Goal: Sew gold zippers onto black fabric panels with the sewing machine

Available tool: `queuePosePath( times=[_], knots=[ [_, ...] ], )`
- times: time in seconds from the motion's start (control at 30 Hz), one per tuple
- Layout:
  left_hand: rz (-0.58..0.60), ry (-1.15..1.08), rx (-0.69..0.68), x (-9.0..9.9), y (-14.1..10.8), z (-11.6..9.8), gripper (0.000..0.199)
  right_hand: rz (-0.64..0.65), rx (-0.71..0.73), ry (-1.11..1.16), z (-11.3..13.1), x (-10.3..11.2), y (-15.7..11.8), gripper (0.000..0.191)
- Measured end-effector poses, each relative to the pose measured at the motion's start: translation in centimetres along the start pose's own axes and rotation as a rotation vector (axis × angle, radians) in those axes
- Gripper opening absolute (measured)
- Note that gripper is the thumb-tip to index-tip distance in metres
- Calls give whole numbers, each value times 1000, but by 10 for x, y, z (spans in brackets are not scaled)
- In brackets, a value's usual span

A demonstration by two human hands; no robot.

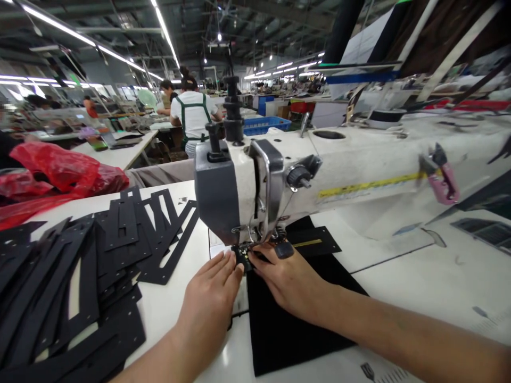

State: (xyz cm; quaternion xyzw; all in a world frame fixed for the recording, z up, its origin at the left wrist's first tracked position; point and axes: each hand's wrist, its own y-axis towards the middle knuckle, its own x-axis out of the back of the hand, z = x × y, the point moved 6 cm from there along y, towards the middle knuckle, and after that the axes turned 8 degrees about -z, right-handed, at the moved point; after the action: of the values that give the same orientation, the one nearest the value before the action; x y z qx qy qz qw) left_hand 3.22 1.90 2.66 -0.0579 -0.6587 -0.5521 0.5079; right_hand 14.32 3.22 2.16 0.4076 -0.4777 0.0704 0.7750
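A sewing machine (pixel 235 197) stands before me, its needle area just above my fingertips. Under its presser foot lies a small black fabric piece (pixel 241 258). My left hand (pixel 211 300) is closed at the left edge of that piece, fingers together and thumb against it. Close to the presser foot, my right hand (pixel 293 279) has its fingers bent onto the same piece from the right; its fingertips are partly hidden. A larger black cloth (pixel 287 340) lies below my right hand and forearm. Behind that hand rests a black panel (pixel 329 242) with a yellowish strip.
Slotted black panels (pixel 85 276) are heaped on the table at left. Red plastic film (pixel 67 167) lies beyond them. Pink-handled snips (pixel 443 181) hang on the machine arm beside a yellow measuring tape (pixel 367 185). A person in a white shirt (pixel 194 114) stands farther back near a blue crate (pixel 267 125).
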Motion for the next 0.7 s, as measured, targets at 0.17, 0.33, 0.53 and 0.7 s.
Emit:
queuePosePath(
  times=[0.17,0.33,0.53,0.7],
  knots=[
    [33,53,-48,-2,1,-4,33,9,41,-24,-4,0,1,24],
    [19,94,-62,-1,4,-5,34,48,60,-12,-6,-1,2,22],
    [0,100,-105,-1,7,-3,35,85,68,-53,-11,-12,1,25],
    [-6,111,-116,-2,8,-1,36,96,55,-54,-13,-11,4,19]
  ],
)
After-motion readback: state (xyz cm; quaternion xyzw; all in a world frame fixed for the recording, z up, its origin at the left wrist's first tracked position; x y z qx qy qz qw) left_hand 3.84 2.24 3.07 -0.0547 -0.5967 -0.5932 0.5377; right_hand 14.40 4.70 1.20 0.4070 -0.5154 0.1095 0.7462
